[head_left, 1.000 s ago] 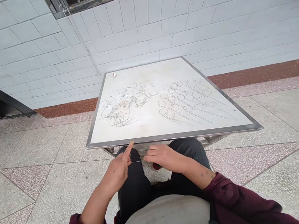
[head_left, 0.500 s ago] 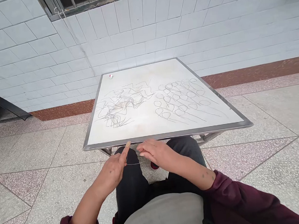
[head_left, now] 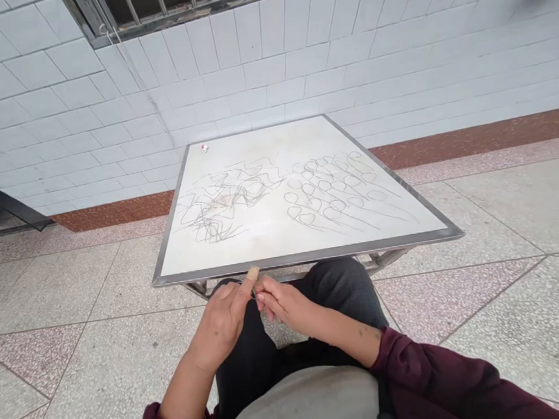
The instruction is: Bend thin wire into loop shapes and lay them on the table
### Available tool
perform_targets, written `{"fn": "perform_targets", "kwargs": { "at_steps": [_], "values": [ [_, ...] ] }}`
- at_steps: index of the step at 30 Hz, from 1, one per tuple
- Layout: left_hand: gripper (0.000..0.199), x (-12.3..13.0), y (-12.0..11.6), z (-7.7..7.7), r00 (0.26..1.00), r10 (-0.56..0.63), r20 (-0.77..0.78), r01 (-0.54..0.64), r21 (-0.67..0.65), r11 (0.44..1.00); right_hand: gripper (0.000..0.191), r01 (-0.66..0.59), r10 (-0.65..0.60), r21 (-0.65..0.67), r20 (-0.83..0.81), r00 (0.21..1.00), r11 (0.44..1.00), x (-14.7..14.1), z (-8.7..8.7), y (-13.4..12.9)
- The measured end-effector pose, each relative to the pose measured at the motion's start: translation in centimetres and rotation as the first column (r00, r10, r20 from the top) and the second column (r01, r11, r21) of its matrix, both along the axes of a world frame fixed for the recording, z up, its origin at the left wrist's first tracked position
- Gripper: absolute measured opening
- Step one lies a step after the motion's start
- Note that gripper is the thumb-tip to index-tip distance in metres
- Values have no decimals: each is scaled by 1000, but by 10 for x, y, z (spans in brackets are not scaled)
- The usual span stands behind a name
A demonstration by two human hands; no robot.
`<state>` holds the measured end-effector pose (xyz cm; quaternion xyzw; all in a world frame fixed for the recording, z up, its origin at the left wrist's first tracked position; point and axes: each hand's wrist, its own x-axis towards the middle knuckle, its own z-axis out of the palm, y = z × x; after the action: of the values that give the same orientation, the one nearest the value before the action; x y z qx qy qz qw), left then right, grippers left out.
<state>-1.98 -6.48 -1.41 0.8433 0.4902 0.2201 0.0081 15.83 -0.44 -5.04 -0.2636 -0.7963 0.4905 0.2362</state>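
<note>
My left hand [head_left: 223, 318] is closed just below the table's front edge, its thumb stretched forward with a tan wrap on the tip. Close beside it, my right hand [head_left: 287, 304] is pinched with the fingers curled. Between them a short bit of thin wire [head_left: 254, 295] shows; both hands grip it, and most of it is hidden by the fingers. On the table's right half lie several looped wires [head_left: 332, 208] with long straight tails. A tangle of bent, zigzag wires [head_left: 220, 230] is spread over the left half.
The white table [head_left: 263, 253] has a grey metal rim and stands near a tiled wall [head_left: 231, 84]. A small red and white object [head_left: 204, 149] sits at its far left corner. A barred window [head_left: 161, 2] is above. My knees [head_left: 346, 282] are under the front edge.
My right hand has lowered and closed its fingers into a pinch against the left. The wire loop that hung between the hands is now mostly hidden. My left hand has shifted slightly right.
</note>
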Motion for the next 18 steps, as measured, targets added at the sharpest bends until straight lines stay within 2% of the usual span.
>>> {"fn": "perform_targets", "kwargs": {
  "at_steps": [4, 6, 8, 11, 14, 16, 18],
  "values": [
    [64, 4, -3, -1, 999, -15, -44, 9, -124, 992, 7, -39, -12, 205, 243, 970, 978, 6, 3, 6],
    [65, 7, -3, 0, 996, -29, -83, 14, -179, 984, 8, -57, 2, 198, 271, 963, 979, 6, 1, 6],
    [65, 9, -3, -1, 996, -51, -74, 37, -188, 982, 10, -45, 16, 123, 226, 974, 991, 4, -1, 4],
    [64, 10, 0, -5, 998, -62, -13, 60, -92, 994, 14, 31, -37, 46, 125, 991, 998, 0, -1, -1],
    [66, 9, 0, -14, 997, -69, 33, 65, 105, 992, 16, 119, -120, 28, 11, 993, 992, 0, 2, -3],
    [68, 11, -1, -20, 994, -5, 107, -19, 227, 974, 18, 144, -147, -44, -68, 987, 989, 0, 4, -4],
    [71, 15, -3, -26, 948, 138, 287, -204, 214, 955, 21, 161, -179, -146, -120, 977, 976, 0, 5, -4]
  ]
}}
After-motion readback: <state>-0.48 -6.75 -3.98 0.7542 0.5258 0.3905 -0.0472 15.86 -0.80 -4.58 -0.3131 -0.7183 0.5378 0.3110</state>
